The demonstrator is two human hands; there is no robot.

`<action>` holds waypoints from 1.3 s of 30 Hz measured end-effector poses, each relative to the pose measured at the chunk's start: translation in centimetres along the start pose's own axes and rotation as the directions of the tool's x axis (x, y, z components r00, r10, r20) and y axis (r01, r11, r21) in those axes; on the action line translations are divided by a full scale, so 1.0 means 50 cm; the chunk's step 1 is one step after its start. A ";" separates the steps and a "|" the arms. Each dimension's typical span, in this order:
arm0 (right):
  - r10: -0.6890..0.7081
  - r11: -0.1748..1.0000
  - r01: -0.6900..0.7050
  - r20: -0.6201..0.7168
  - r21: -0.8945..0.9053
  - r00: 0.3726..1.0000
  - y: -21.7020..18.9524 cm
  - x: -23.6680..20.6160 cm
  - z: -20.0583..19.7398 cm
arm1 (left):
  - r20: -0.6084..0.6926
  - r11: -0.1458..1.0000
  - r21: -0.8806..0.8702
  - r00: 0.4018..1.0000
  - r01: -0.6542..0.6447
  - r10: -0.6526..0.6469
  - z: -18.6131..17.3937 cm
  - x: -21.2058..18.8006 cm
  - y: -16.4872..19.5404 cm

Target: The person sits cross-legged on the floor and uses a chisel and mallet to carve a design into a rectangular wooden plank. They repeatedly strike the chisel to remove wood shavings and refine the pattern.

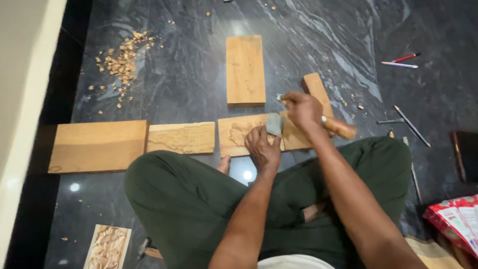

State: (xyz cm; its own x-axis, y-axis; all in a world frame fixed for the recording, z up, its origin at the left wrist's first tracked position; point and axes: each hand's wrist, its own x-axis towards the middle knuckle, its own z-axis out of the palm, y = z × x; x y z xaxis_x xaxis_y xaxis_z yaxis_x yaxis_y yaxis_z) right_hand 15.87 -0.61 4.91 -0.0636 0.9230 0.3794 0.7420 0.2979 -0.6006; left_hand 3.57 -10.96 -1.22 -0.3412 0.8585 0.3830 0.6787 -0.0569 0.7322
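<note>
carved wooden panel [238, 134]: lies flat on the dark marble floor [189, 74], just in front of the seated person's crossed legs, partly carved with a relief at its left half.

left hand [263, 148]: palm down on the panel, fingers close together and pressed against a small grey block [274, 123], apparently a sharpening stone, steadying it; the fingertips sit right beside the working edge.

right hand [301, 109]: fist wrapped tight around a wooden-handled chisel [334, 126], handle end jutting out past the wrist; the blade tip is hidden by the fingers, so its exact contact cannot be told.

risks, judged from the layout: a slip of the blade off the stone would run it straight into the left fingers, since they are touching the stone. the stone rests on the carved face, so a skid could scar the relief. the panel is not clamped; on polished marble it may slide under a push.

nearby: second carved panel [181, 138] just to the left, plain plank [98, 146] beyond it, upright plank [245, 68] ahead, angled plank [316, 89] under the right hand, wood chips [122, 60] well apart at upper left, pencils [401, 61] and slim tools [411, 125] at right, finished carving [107, 247] near the left knee, red and white packet [455, 221] at lower right.
</note>
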 end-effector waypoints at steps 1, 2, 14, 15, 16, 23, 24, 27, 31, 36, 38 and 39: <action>0.078 0.948 -0.110 0.118 0.299 0.990 0.000 0.000 -0.021 | 0.002 1.000 0.008 1.000 0.000 0.000 -0.002 0.000 0.000; 0.111 0.801 -0.234 0.249 0.551 0.962 -0.002 -0.006 -0.046 | 0.000 1.000 0.008 1.000 -0.003 0.003 -0.002 0.000 0.001; -0.201 -0.325 -0.416 0.368 0.849 0.908 -0.117 -0.117 -0.177 | 0.009 0.999 0.051 1.000 -0.018 0.018 -0.008 0.006 0.002; -0.206 -0.335 -0.417 0.366 0.845 0.908 -0.120 -0.115 -0.179 | 0.002 0.998 0.048 1.000 -0.028 0.028 -0.008 0.006 0.001; -0.210 -0.345 -0.415 0.362 0.842 0.908 -0.122 -0.115 -0.179 | -0.004 0.999 0.045 1.000 -0.030 0.030 -0.008 0.007 0.001; -0.183 -0.342 -0.427 0.387 0.837 0.904 -0.106 -0.125 -0.181 | 0.003 1.000 0.021 1.000 -0.017 0.017 -0.007 0.004 0.001; -0.189 -0.340 -0.433 0.391 0.835 0.901 -0.100 -0.120 -0.179 | 0.005 1.000 0.013 1.000 -0.011 0.011 -0.007 0.005 0.001; 0.006 0.033 -0.445 0.445 0.895 0.895 -0.074 -0.085 -0.156 | 0.008 0.999 0.038 0.999 -0.039 0.039 -0.007 0.007 0.001; 0.032 0.869 -0.218 0.388 0.445 0.921 -0.032 -0.020 -0.081 | 0.004 1.000 0.015 1.000 -0.013 0.012 -0.008 0.007 0.005; -0.014 0.961 0.118 0.382 -0.250 0.924 0.009 -0.032 -0.020 | 0.014 1.000 0.022 1.000 -0.021 0.021 -0.013 0.005 0.011; -0.074 0.954 0.170 0.356 -0.248 0.932 0.011 -0.052 -0.014 | 0.013 1.000 0.020 1.000 -0.018 0.018 -0.015 0.002 0.014; -0.139 0.949 0.218 0.317 -0.229 0.938 0.010 -0.063 -0.012 | 0.015 1.000 0.017 1.000 -0.019 0.018 -0.015 0.002 0.015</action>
State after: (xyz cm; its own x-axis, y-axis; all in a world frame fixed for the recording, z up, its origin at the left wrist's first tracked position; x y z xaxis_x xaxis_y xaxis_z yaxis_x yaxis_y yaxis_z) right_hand 16.86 -3.51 3.85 -0.3742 0.9018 0.2162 0.8431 0.4280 -0.3257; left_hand 3.57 -11.32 -0.21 -0.3192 0.8646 0.3880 0.6958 -0.0642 0.7154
